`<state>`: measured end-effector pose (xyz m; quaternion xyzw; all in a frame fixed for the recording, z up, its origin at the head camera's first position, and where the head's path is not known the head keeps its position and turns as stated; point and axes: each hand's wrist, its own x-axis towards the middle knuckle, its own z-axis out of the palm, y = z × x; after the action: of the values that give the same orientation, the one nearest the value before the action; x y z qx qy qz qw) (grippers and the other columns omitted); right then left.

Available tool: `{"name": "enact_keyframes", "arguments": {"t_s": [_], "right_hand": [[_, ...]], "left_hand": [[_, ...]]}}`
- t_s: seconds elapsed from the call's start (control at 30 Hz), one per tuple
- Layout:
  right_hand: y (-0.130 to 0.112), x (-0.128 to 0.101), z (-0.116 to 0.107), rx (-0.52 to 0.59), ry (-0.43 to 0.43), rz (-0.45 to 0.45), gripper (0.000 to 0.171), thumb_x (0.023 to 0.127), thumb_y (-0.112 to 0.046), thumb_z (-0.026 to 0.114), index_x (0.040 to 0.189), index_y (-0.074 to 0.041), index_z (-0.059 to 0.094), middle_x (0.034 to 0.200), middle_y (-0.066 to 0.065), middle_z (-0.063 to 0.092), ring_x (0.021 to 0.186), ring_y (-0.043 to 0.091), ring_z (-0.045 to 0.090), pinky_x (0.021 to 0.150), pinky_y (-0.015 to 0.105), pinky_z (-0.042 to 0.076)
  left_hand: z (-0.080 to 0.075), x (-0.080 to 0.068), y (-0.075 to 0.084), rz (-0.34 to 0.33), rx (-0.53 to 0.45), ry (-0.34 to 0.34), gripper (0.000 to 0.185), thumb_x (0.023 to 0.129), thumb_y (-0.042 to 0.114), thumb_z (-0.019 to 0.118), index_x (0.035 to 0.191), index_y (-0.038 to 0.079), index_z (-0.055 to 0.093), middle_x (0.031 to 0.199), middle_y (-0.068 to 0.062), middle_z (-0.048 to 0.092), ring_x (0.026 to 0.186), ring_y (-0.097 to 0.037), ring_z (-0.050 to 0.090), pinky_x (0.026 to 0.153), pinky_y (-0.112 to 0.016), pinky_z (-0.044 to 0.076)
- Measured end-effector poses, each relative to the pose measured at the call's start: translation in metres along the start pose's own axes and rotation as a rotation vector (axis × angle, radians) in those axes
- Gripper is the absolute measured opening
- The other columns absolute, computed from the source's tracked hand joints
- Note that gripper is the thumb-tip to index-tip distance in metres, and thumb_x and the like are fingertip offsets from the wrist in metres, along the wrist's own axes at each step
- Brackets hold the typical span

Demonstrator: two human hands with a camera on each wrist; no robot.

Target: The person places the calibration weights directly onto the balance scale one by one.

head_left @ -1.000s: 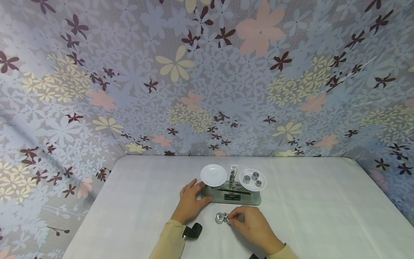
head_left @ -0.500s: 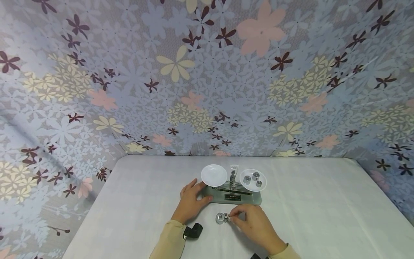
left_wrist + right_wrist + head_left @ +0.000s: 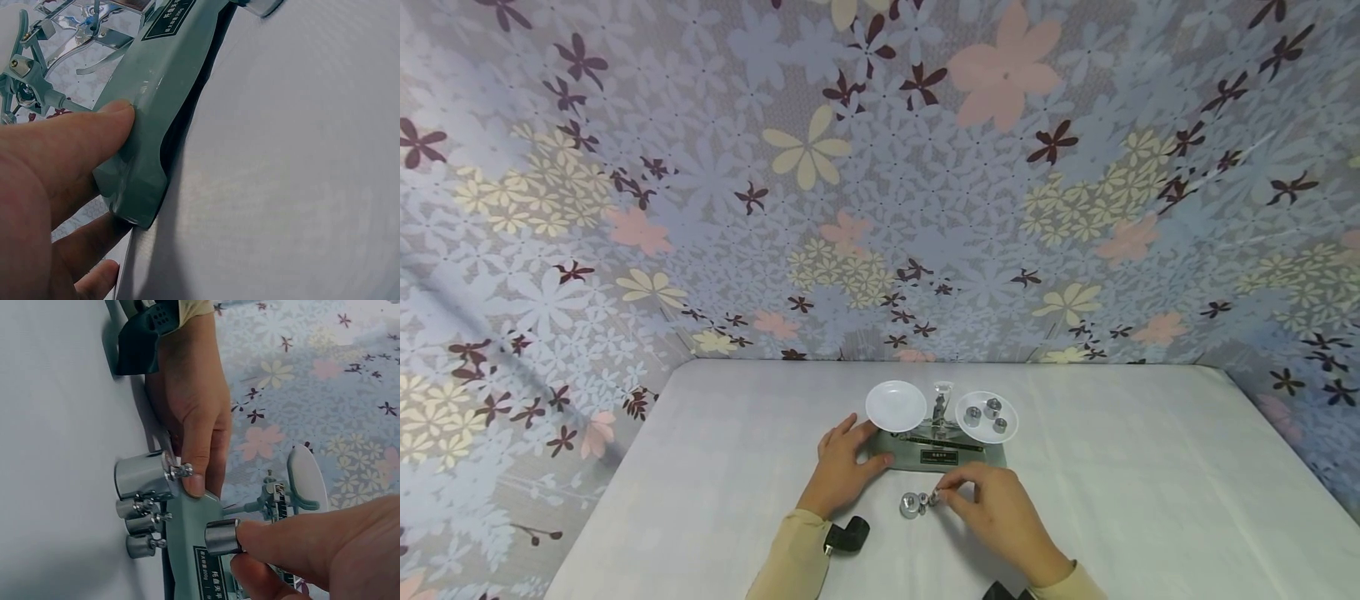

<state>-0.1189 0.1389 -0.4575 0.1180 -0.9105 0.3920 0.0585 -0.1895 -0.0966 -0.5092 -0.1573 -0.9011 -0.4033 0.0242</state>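
Observation:
A green balance scale stands upright on the table, with two white pans. My left hand grips the left end of its base. In the left wrist view the thumb presses the top of the base while the other fingers lie around its end. Between thumb and fingertip, my right hand pinches a small cylindrical metal weight. In the right wrist view this weight is apart from the cluster in front of the scale: one large knobbed weight and several smaller ones.
Three metal weights sit in the right pan; the left pan holds nothing. A white cloth covers the table. Flower-patterned fabric rises behind it. A black device is worn on the left wrist.
My right hand has moved slightly up and away from the cluster, taking the small weight with it. The left hand stays on the scale's base.

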Motion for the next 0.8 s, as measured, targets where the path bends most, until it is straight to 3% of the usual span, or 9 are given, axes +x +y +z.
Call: {"name": "enact_keyframes", "arguments": {"t_s": [0.2,0.8], "right_hand": [[-0.001,0.001,-0.003,-0.021,0.02,0.053,0.017,0.082,-0.013,0.082,0.083,-0.028,0.075,0.081,-0.016,0.067,0.05,0.001,0.041,0.047,0.021,0.037],[-0.004,0.003,-0.016,-0.004,0.124,0.024,0.017,0.08,-0.011,0.084,0.086,-0.025,0.076,0.082,-0.015,0.068,0.05,0.002,0.041,0.045,0.022,0.037]], "left_hand": [[-0.001,0.0,-0.001,-0.003,-0.004,-0.004,0.056,0.091,0.033,0.073,0.138,0.006,0.06,0.141,-0.01,0.059,0.145,-0.04,0.032,0.117,-0.063,0.014],[0.001,0.001,-0.003,0.01,-0.005,0.0,0.055,0.09,0.032,0.073,0.137,0.006,0.061,0.141,-0.01,0.06,0.145,-0.041,0.033,0.116,-0.064,0.014]]}}
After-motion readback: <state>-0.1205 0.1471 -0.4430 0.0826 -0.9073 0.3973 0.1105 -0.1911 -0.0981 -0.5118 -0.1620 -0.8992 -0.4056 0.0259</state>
